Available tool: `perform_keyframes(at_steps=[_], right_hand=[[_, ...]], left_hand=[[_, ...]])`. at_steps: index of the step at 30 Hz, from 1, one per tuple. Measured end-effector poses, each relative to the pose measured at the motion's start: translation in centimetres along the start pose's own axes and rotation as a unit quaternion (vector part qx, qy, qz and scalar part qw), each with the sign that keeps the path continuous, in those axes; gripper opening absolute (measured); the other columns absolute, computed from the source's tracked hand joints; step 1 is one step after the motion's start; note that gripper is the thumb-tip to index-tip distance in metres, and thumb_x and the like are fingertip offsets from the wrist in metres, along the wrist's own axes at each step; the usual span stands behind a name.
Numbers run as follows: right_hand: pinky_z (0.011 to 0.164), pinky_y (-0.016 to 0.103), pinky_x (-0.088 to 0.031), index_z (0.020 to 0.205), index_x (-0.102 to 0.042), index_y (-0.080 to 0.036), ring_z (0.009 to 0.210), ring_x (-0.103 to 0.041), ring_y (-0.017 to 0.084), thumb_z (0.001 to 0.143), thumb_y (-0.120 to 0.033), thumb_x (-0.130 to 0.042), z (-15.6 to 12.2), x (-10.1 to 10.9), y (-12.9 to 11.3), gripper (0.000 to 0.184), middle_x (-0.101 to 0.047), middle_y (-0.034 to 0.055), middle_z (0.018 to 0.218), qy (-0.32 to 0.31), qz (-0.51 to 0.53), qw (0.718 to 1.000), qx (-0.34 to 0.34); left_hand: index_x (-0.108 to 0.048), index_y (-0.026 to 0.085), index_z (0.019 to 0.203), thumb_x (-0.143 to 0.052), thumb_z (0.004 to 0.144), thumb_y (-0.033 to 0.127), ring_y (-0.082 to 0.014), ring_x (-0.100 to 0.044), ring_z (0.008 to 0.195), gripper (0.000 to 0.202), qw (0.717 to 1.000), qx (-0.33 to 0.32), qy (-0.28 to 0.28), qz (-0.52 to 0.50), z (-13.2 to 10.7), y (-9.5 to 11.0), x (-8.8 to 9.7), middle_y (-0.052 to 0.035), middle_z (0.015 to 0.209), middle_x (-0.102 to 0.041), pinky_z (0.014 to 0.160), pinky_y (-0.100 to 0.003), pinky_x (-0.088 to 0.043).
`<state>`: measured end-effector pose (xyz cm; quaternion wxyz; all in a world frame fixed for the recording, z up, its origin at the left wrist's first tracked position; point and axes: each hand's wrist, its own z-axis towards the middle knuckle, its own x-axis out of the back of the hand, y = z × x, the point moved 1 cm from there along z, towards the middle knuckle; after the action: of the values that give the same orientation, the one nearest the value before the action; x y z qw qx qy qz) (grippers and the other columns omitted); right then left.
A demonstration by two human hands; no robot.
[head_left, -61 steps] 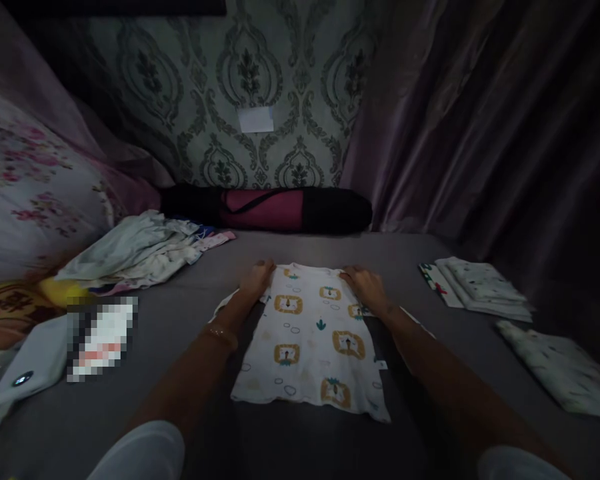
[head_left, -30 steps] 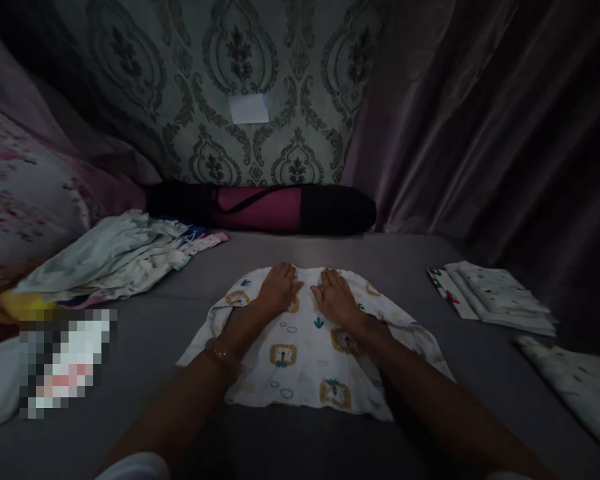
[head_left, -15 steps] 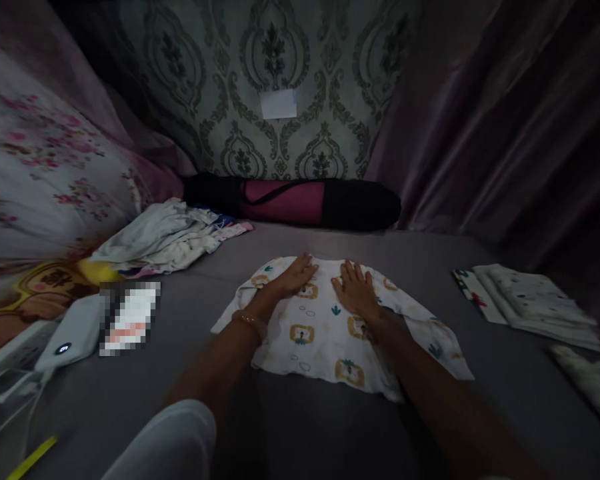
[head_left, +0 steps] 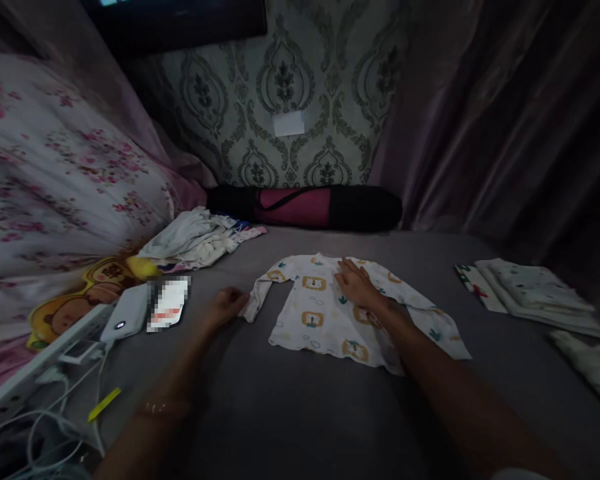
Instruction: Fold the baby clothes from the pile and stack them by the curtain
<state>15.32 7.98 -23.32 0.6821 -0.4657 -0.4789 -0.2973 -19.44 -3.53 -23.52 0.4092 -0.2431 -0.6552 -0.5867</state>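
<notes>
A small white long-sleeved shirt [head_left: 325, 323] with orange lion-like prints and green leaves lies spread on the grey sheet. My left hand [head_left: 225, 308] is at the cuff of its left-side sleeve [head_left: 257, 299], fingers closed on the cloth edge. That sleeve bends downward and looks a little creased. Flat near the neckline, my right hand [head_left: 357, 285] rests on the upper chest with its fingers stretched out. The right-side sleeve [head_left: 433, 323] reaches out past my right forearm, which covers part of the shirt's lower right.
Folded cloths [head_left: 535, 293] lie at the right, with another cloth [head_left: 593, 373] nearer. A loose clothes pile [head_left: 195, 237] is at the back left. A power bank [head_left: 127, 310], a phone-like blurred item [head_left: 169, 303] and a power strip [head_left: 45, 360] with cables lie left. A black-and-pink roll bag [head_left: 300, 207] lines the wall.
My left hand has left the shirt's upper chest and moved out to the left-side cuff. My right hand stays on the chest. The view has shifted, showing more at the left.
</notes>
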Motion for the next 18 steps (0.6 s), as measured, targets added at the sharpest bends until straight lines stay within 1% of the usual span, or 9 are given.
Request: perform_keyframes(at_steps=[2,4,7,9,12,15,16,18], right_hand=[[0.116,0.047,-0.016,0.142,-0.039,-0.012,0.142,-0.023,0.024,0.096,-0.031,-0.033,0.3,-0.8,-1.1,0.05,-0.031,0.0141,0.153,-0.012,0.011,1.0,0.02],[0.116,0.046,-0.017,0.141,-0.041,-0.013,0.142,-0.025,0.024,0.096,-0.03,-0.033,0.7,-1.7,-2.3,0.049,-0.033,0.0138,0.152,-0.024,0.019,0.999,0.03],[0.115,0.046,-0.017,0.141,-0.04,-0.012,0.142,-0.024,0.023,0.096,-0.027,-0.032,1.5,-2.8,-4.1,0.048,-0.033,0.0138,0.152,-0.044,0.03,0.998,0.043],[0.115,0.046,-0.017,0.14,-0.041,-0.012,0.142,-0.024,0.022,0.096,-0.025,-0.032,2.1,-3.4,-5.2,0.047,-0.032,0.0136,0.152,-0.052,0.036,0.997,0.052],[0.115,0.044,-0.016,0.138,-0.042,-0.012,0.141,-0.024,0.021,0.095,-0.023,-0.034,3.1,-4.1,-6.4,0.045,-0.033,0.014,0.151,-0.052,0.041,0.996,0.057],[0.114,0.043,-0.018,0.136,-0.045,-0.012,0.14,-0.027,0.021,0.095,-0.02,-0.034,4.3,-4.9,-7.4,0.043,-0.036,0.014,0.149,-0.047,0.04,0.996,0.061],[0.113,0.042,-0.02,0.135,-0.046,-0.013,0.139,-0.028,0.021,0.095,-0.019,-0.033,4.8,-5.1,-7.6,0.043,-0.037,0.0139,0.149,-0.045,0.038,0.996,0.067],[0.112,0.042,-0.022,0.132,-0.048,-0.013,0.137,-0.031,0.021,0.094,-0.018,-0.033,5.6,-5.5,-8.1,0.041,-0.04,0.0138,0.147,-0.042,0.036,0.996,0.076]], left_hand=[[-0.061,0.021,0.078,-0.05,0.076,0.053,-0.0246,-0.062,0.075,0.034,1.0,0.014,-0.015,-0.002,-0.9,-0.2,0.2,-0.0081,0.076,-0.066,0.064,-0.034,-0.047],[-0.059,0.02,0.081,-0.052,0.076,0.053,-0.0235,-0.062,0.076,0.035,0.999,0.031,-0.019,-0.005,-1.1,0.1,0.1,-0.0069,0.077,-0.065,0.063,-0.032,-0.046],[-0.055,0.019,0.081,-0.057,0.074,0.05,-0.0216,-0.061,0.074,0.031,0.997,0.066,-0.026,0.015,-0.7,0.6,-0.4,-0.0045,0.076,-0.063,0.06,-0.029,-0.043],[-0.054,0.02,0.079,-0.06,0.073,0.047,-0.0207,-0.06,0.072,0.028,0.995,0.088,-0.044,0.027,-0.1,0.7,-0.8,-0.0034,0.074,-0.062,0.057,-0.028,-0.04],[-0.053,0.021,0.07,-0.064,0.071,0.045,-0.0199,-0.058,0.067,0.026,0.992,0.101,-0.068,0.032,0.5,0.7,-1.0,-0.0016,0.067,-0.06,0.053,-0.027,-0.035],[-0.051,0.021,0.054,-0.07,0.064,0.039,-0.0178,-0.053,0.058,0.028,0.991,0.099,-0.085,0.009,1.0,0.9,-0.6,0.0008,0.054,-0.053,0.05,-0.026,-0.03],[-0.052,0.02,0.052,-0.072,0.062,0.036,-0.0167,-0.052,0.055,0.027,0.991,0.094,-0.089,-0.008,1.2,1.1,-0.2,0.0014,0.051,-0.052,0.05,-0.026,-0.029],[-0.055,0.02,0.051,-0.074,0.057,0.033,-0.0148,-0.05,0.052,0.024,0.993,0.084,-0.076,-0.043,1.9,1.2,0.9,0.0025,0.05,-0.052,0.049,-0.025,-0.03]])
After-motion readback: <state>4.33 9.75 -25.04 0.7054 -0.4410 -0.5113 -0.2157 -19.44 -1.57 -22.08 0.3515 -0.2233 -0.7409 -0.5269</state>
